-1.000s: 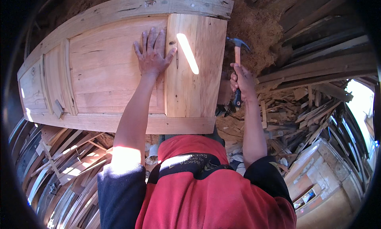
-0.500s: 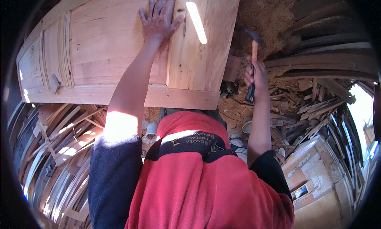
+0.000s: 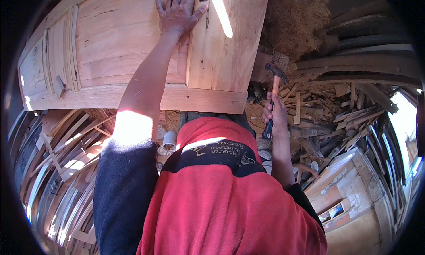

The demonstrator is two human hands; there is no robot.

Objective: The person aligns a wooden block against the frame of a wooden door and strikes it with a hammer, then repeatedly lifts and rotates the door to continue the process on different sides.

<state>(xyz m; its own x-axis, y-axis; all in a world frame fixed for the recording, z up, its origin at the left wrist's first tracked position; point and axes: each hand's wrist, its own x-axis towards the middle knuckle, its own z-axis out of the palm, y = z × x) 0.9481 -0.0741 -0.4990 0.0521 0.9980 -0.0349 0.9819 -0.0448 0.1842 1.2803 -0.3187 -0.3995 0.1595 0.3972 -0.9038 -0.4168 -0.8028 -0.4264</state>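
A large panelled wooden door (image 3: 119,42) lies across the upper left, its right end a broad, pale rail. My left hand (image 3: 178,14) rests flat on it with fingers spread, beside the joint between panel and rail. Off the door's right end, my right hand (image 3: 276,113) grips a claw hammer (image 3: 276,80) by its handle. The dark hammer head points away from me, apart from the door. A small flat piece of wood (image 3: 59,87) lies on the door's left part.
Sawdust (image 3: 301,25) is heaped at the upper right, near long stacked boards (image 3: 358,69). Offcuts (image 3: 305,109) litter the floor on the right. Thin strips (image 3: 75,175) pile up at lower left. A white cup (image 3: 169,140) sits beneath the door's near edge; a worn panel (image 3: 354,188) lies at lower right.
My right hand has drawn back toward me with the hammer, whose head is now lower and slightly left. My left hand stays flat on the door, while the whole view has shifted slightly.
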